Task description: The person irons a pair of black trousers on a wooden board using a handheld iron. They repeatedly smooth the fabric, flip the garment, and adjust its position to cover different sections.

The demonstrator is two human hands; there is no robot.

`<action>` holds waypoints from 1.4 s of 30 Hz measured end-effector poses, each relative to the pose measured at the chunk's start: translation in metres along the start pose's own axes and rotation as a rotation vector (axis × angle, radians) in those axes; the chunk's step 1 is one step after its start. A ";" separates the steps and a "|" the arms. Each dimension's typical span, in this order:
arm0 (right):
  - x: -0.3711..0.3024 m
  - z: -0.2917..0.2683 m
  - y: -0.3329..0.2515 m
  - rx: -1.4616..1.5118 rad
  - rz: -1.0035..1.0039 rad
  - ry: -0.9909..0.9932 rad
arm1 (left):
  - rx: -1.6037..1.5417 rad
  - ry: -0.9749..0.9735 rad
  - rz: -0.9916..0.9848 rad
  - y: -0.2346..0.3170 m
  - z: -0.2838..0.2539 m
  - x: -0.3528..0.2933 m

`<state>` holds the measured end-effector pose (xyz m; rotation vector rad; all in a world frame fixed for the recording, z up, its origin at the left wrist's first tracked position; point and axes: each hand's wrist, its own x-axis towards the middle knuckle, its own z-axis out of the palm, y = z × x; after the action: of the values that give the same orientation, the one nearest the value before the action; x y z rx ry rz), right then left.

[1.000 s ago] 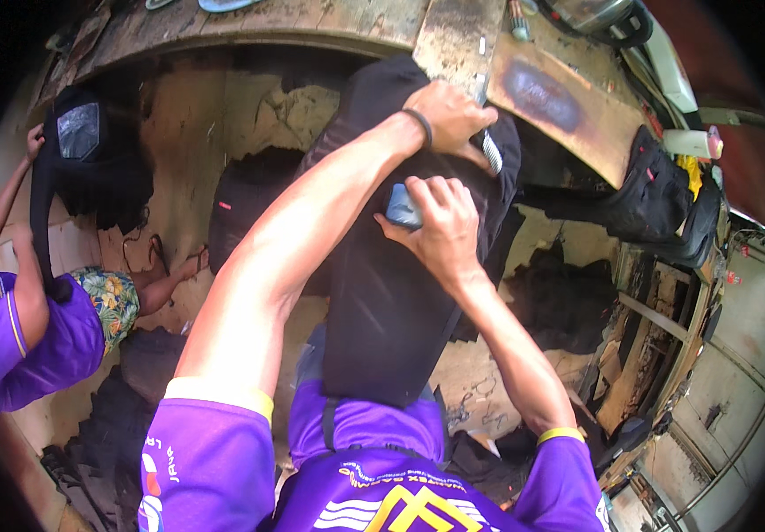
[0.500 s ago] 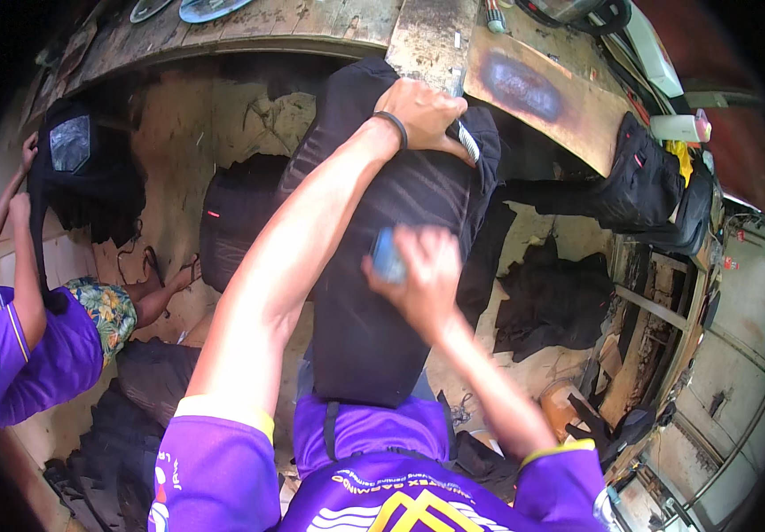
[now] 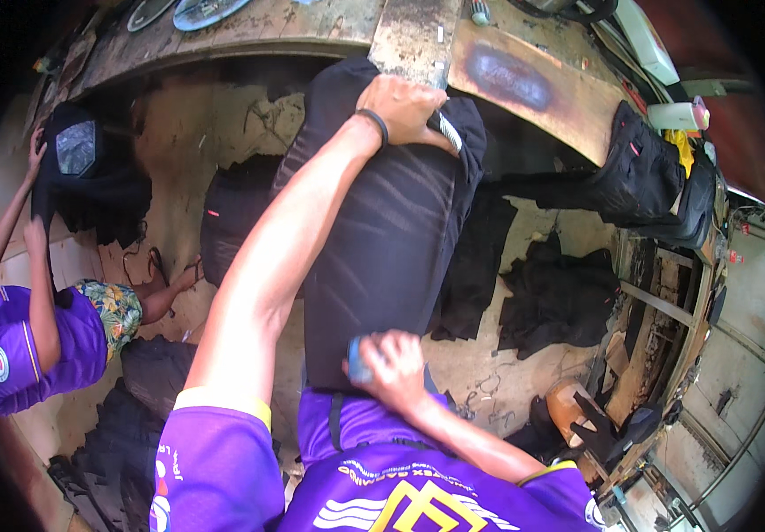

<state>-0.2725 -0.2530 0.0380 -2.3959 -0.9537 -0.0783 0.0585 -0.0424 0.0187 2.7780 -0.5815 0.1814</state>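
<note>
Black trousers with faint pale streaks lie stretched lengthwise before me, their near end against my lap. My left hand is closed on the cloth at the far end, beside a white striped edge near the thumb. Close to my body, my right hand grips a small blue block against the lower part of the cloth. The underside of the block is hidden.
A wooden bench runs along the far side, with a scorched board on it. More black garments hang at the right; dark cloth lies on the floor. At left, a co-worker in a purple shirt handles a black garment.
My right hand has moved the blue block down the trousers toward me, from mid-length to near the lap end. My left hand keeps its hold at the far end.
</note>
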 end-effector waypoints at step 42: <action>-0.132 0.004 -0.104 1.204 1.254 0.275 | 0.103 0.222 0.340 0.027 0.017 -0.033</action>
<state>-0.4392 -0.2712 0.0513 -1.3646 0.6261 0.4748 0.0182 -0.0592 0.0038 2.6828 -1.0041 0.5986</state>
